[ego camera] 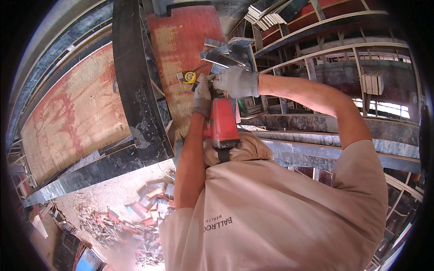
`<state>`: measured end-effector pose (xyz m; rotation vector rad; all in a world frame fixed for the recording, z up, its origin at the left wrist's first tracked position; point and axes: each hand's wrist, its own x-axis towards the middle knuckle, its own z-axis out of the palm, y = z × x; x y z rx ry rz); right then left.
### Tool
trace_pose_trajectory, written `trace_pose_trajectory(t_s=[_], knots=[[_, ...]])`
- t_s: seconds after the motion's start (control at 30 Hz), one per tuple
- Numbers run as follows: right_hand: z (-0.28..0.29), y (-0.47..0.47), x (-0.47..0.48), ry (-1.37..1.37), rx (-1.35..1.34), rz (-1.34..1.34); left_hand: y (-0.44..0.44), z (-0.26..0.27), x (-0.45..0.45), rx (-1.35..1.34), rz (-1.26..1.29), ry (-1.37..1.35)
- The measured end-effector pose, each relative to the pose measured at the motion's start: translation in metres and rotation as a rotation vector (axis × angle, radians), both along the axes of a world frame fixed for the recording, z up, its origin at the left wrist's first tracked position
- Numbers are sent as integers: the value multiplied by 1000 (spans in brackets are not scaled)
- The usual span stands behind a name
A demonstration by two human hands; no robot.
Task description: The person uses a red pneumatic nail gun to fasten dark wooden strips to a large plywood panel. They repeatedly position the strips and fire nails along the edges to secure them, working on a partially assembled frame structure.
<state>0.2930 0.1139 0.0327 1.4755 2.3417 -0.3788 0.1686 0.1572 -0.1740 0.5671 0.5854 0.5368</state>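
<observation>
My left hand point(202, 91), in a grey knitted glove, and my right hand point(235, 81), gloved alike, come close together at their fingertips above a red-stained plywood board point(183, 44). Fingers hide what lies between them, so I cannot tell whether either hand holds anything. Just left of my left hand, a yellow tape measure point(190, 77) rests on the board beside a small pale block point(179, 76). Dark offcut strips point(223, 56) are heaped beyond my right hand. A red box-like object point(224, 122), with a dark end and strap, is between my forearms and my body.
Left of the board runs a long dark plank point(132, 78), beside a large stained plywood panel point(78, 118). Framed panels with wooden ribs point(325, 20) stand at right, with a bundle of short pieces point(373, 83). Many wood offcuts point(149, 216) litter the ground lower left.
</observation>
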Motion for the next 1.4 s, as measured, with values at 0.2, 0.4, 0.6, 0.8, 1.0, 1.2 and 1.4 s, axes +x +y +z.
trace_pose_trajectory(t_s=[0.2,0.4,0.6,0.8,1.0,1.2,1.4], knots=[[-36,-37,-2,254,222,-467,-8,19,-1,-119,27,-42],[-25,-50,-32,465,322,-834,-7,45,-12,-121,-16,-37],[-24,-54,-46,424,335,-906,-2,30,-16,-105,-64,-71],[-32,-43,-2,280,526,-162,-3,20,-3,111,-61,43],[-37,-42,6,101,256,-155,-12,30,-4,551,-32,133],[-23,-13,50,273,486,3,-7,10,6,176,-13,18],[-44,-43,39,353,540,43,-1,39,-11,258,-74,68]])
